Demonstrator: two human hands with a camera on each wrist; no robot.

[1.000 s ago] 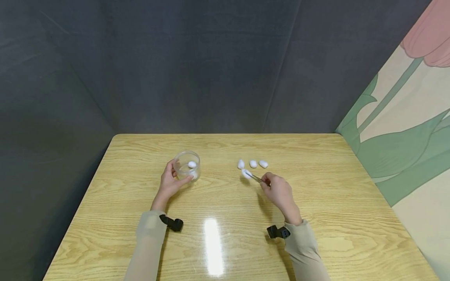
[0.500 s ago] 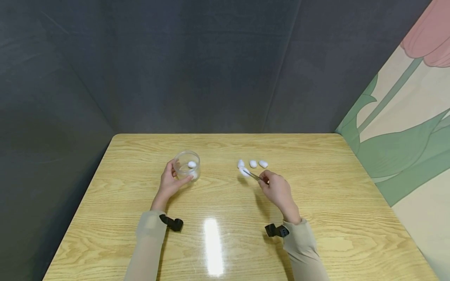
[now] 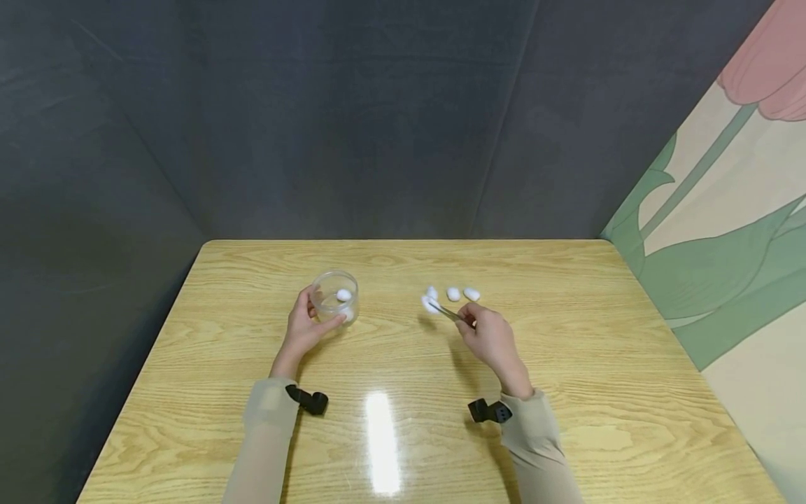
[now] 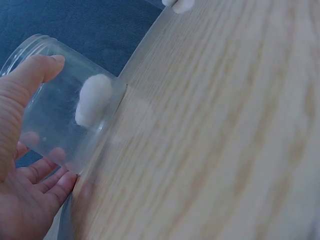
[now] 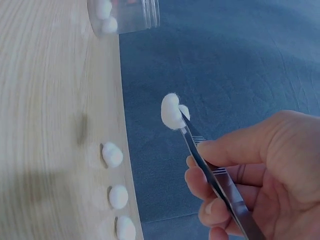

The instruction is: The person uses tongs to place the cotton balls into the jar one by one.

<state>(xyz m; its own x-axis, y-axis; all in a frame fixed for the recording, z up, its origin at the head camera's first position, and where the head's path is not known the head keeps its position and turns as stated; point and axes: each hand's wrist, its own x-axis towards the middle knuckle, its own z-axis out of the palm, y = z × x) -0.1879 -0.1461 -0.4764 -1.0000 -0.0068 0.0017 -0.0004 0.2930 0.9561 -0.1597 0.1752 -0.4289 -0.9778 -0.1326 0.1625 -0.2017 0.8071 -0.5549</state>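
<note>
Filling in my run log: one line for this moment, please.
left hand: holds jar | right hand: tweezers pinching cotton ball, lifted | table: three balls

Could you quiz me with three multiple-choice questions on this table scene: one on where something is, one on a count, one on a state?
1. Where is the jar?
A. In the left hand
B. At the table's far right corner
C. On the floor

2. How many cotton balls lie loose on the table?
A. One
B. Three
C. Six

3. What state is the tweezers' cotton ball in?
A. Lying flat on the table
B. Pinched and lifted off the table
C. Inside the jar

Answers:
1 A: the left hand's fingers curl round the clear jar.
2 B: the right wrist view shows three balls in a row on the wood.
3 B: the right hand holds the tweezers, and the ball at their tip hangs above the table.
</note>
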